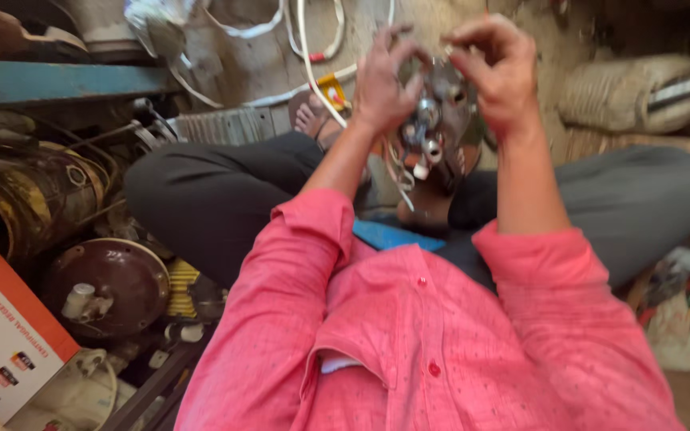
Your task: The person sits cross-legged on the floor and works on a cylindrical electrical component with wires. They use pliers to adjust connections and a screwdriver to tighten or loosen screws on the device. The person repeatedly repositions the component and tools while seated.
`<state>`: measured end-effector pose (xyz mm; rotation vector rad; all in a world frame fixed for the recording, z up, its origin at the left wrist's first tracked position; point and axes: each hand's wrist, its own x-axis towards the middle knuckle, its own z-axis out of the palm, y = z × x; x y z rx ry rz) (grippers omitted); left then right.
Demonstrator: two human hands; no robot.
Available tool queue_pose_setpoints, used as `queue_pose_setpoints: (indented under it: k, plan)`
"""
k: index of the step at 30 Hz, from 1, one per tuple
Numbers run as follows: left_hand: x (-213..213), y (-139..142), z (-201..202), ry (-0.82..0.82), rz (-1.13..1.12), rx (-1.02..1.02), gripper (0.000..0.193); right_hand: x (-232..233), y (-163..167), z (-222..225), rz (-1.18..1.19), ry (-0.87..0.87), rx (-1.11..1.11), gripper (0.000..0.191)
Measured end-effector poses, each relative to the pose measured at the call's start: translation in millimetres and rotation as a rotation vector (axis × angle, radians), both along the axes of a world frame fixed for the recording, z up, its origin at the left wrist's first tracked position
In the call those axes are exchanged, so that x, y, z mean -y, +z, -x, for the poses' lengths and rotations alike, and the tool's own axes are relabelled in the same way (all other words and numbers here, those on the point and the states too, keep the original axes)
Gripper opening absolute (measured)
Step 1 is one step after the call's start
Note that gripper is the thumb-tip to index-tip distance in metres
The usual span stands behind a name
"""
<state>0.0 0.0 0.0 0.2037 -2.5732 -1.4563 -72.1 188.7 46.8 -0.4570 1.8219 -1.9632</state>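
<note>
1. Head view, upper centre of the frame: both hands lift a round metal motor part (438, 112) off the lap, likely to get at its wires.
2. Left hand (382, 80) grips its left edge, fingers curled, steadying it.
3. Right hand (495, 68) pinches something small at its top rim.
4. White wires (409, 164) dangle beneath.
5. Brown motor cover (109, 286) lies lower left, beside a carton (1, 335).

The floor (257, 48) is bare, dusty concrete, with white cables (313, 56) lying across it. On the left a blue wooden plank (57, 80) runs over dark metal parts and a brown round cover (109, 287). An orange cardboard box (1, 335) stands at the lower left. A woven sack (640, 92) lies at the upper right. The light is soft daylight.
</note>
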Motion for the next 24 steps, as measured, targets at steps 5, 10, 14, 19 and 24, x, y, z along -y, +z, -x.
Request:
queue_pose_setpoints:
  k: [5, 10, 14, 19, 24]
  plan:
    - [4, -28, 5, -0.095, -0.142, -0.139, 0.015, 7, -20, 34, -0.2, 0.163, 0.042, 0.016]
    - [11, -38, 9, -0.092, -0.382, -0.068, 0.021, 23, -33, 49, -0.37, 0.425, 0.068, 0.025]
    - [14, -37, 12, -0.05, -0.335, 0.079, 0.02, 31, -26, 51, -0.315, 0.507, -0.081, 0.027]
    - [18, -35, 14, -0.092, -0.134, -0.142, 0.023, 39, -11, 55, -0.41, 0.557, -0.178, 0.026]
    - [18, -32, 16, -0.117, -0.214, -0.112, 0.026, 41, -22, 63, -0.465, 0.655, -0.25, 0.026]
